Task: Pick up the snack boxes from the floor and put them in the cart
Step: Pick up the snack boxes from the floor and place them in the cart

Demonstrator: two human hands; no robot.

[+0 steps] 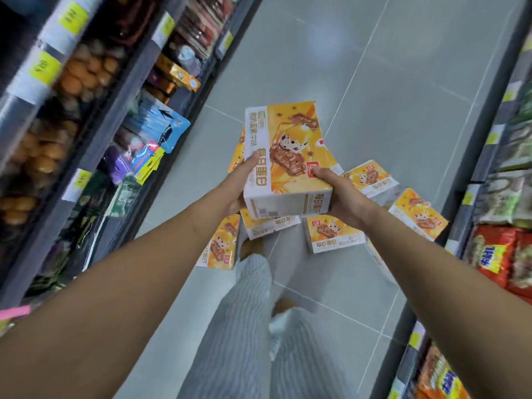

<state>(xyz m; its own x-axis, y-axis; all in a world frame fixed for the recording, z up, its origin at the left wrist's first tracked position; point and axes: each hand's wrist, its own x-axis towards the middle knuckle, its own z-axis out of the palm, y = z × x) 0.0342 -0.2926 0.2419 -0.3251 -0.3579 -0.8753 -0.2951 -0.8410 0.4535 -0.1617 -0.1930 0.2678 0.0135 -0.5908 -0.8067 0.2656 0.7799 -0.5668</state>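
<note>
Snack box [288,156] in my hands.
My left hand [236,191] and right hand [344,198] grip its sides; other boxes [334,234] crowd the floor [374,82].

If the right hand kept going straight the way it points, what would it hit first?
The held snack box: the right hand grips its side. Past it lies the left hand, though depth is unclear.

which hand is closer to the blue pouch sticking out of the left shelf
Left. The left hand grips the left side of the snack box, toward the blue pouch; the right hand grips the box's other side, farther from the pouch.
</note>
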